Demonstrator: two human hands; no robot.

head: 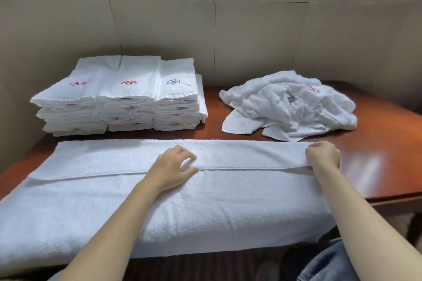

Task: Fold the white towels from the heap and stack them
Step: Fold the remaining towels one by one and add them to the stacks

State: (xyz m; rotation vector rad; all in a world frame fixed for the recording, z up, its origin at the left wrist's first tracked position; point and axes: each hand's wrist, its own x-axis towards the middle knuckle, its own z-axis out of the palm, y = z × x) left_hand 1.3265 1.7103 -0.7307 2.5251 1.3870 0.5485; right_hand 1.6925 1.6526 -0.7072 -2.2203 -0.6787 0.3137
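Blue jeans (324, 262) show at the bottom right, below the near edge of the tabletop (376, 166). Across that near edge lies a spread white towel (159, 207), its front part hanging over the edge toward the person. Its far long side is folded over toward the near edge, so the hem runs along the middle of the cloth.

The left hand (173, 169) rests on that hem near the towel's middle. Its fingers are spread and a little bent, and they seem to press down rather than pinch. The right hand (323, 155) is at the towel's right end, fingers curled tight around the folded layer.

Toward the far left corner stand the folded stacks (118, 98), three side by side, with red and blue emblems on top. The crumpled heap (290, 105) lies toward the far right, apart from the stacks.
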